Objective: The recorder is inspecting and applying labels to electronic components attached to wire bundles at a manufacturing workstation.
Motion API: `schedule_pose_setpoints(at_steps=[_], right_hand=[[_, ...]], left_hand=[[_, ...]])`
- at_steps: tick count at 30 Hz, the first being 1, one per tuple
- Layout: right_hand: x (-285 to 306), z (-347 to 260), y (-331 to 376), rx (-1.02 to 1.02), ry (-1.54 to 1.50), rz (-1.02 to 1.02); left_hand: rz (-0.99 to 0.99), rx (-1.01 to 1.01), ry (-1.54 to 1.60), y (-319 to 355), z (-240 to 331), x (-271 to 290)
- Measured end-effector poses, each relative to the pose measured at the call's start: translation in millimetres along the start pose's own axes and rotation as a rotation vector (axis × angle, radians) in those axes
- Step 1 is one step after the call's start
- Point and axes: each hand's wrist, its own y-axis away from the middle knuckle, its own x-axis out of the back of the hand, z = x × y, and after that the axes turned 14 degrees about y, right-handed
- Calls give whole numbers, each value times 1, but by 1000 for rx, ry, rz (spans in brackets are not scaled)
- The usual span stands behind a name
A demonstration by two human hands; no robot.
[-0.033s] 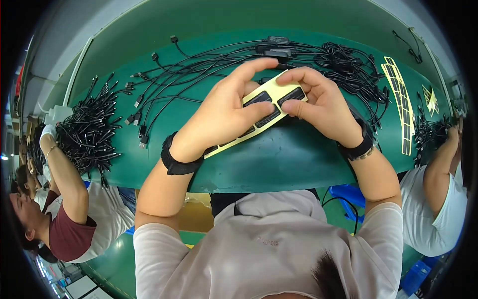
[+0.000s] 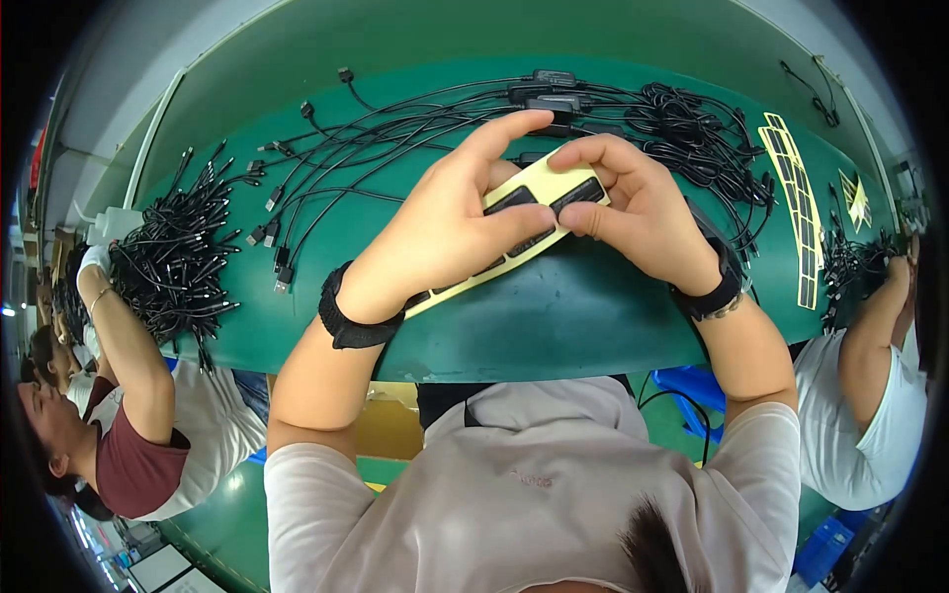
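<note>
A pale yellow backing sheet with black rectangular labels (image 2: 552, 182) is held between my two hands above the green table (image 2: 534, 326). My left hand (image 2: 450, 212) grips it from the left, with the thumb pressed on a black label and the index finger stretched past the far edge. From the right, my right hand (image 2: 647, 217) pinches the sheet's end, its thumb at a label's corner and its index finger curled over the top. The two thumb tips nearly meet. My left hand and wrist cover part of the sheet. Just beyond my hands lie black cables (image 2: 395, 124) with small black boxes (image 2: 552, 103).
Coiled cables (image 2: 682, 133) lie behind my right hand. A dense pile of black cables (image 2: 178, 267) sits at the left, beside a co-worker's gloved hand (image 2: 96, 259). More label sheets (image 2: 794, 198) lie at the right, near another cable pile (image 2: 848, 262) and a second co-worker's arm (image 2: 880, 316).
My left thumb has slid slightly right along the label, toward my right thumb. The sheet's end has tilted a little and looks more bent.
</note>
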Motion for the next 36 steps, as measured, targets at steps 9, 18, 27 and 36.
schedule_pose_setpoints(at_steps=[9,18,27,36], right_hand=[[-1,0,2,108,178,120],[-5,0,6,97,289,297],[-1,-2,4,81,487,340],[19,-16,6,510,762,436]], left_hand=[[-3,60,34,-7,-1,6],[56,-184,-245,0,-4,-1],[94,-452,-667,-3,-11,-2],[306,124,-106,-13,-13,27]])
